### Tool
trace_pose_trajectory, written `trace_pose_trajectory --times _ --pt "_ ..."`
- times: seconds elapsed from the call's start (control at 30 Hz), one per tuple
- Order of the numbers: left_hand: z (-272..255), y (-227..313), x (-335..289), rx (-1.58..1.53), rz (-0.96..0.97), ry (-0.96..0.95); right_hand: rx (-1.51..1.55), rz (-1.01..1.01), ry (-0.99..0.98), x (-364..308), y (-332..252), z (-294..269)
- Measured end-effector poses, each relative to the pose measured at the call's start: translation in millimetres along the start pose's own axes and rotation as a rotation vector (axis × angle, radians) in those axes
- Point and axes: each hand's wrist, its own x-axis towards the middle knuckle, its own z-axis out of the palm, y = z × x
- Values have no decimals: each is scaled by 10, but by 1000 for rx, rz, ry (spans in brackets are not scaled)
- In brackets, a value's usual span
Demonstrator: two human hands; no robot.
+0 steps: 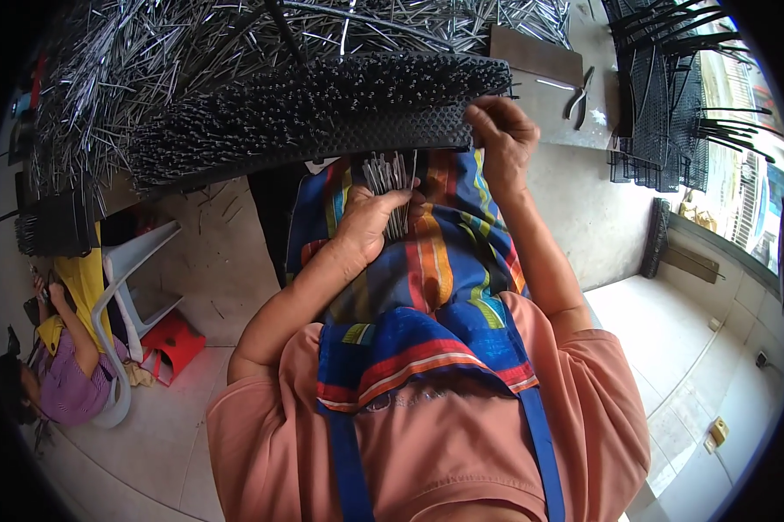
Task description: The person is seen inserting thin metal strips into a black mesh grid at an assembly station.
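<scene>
In my left hand (368, 219) is a bundle of thin grey metal strips (397, 177), held upright over my lap. My right hand (507, 130) is at the right end of a long black perforated panel (409, 129). Its thumb and forefinger are pinched together by the panel's edge; whatever lies between them is too small to make out. Dense rows of dark strips (279, 109) stand up from most of the panel, while bare holes show along its near right part. A striped apron (431, 261) covers my lap beneath the bundle.
Loose metal strips (122, 70) are heaped behind the panel. Pliers (580, 92) and a brown flat plate (536, 56) lie on the table at right. Black mesh panels (662, 113) stand farther right. At left, a person (70, 365) sits near a grey chair (113, 322) and a red bag (173, 346).
</scene>
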Motion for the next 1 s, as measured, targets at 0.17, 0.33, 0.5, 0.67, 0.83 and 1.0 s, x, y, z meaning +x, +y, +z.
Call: trace_pose_trajectory --times 0.17,0.33,0.5,0.67,0.83,1.0 --pt "22 -28 -75 57 -64 -98 -158 -340 158 171 227 28" --pt "6 -9 -53 96 38 -57 -391 -532 106 191 189 63" --pt "184 89 19 20 79 -20 -466 -599 108 240 216 -14" --pt "261 183 134 -17 11 -13 -871 -645 110 155 136 61" --pt "298 225 147 -33 -5 -46 -1007 -723 95 60 70 64" --pt "302 205 180 -26 -5 -66 -1037 -732 40 153 144 35"
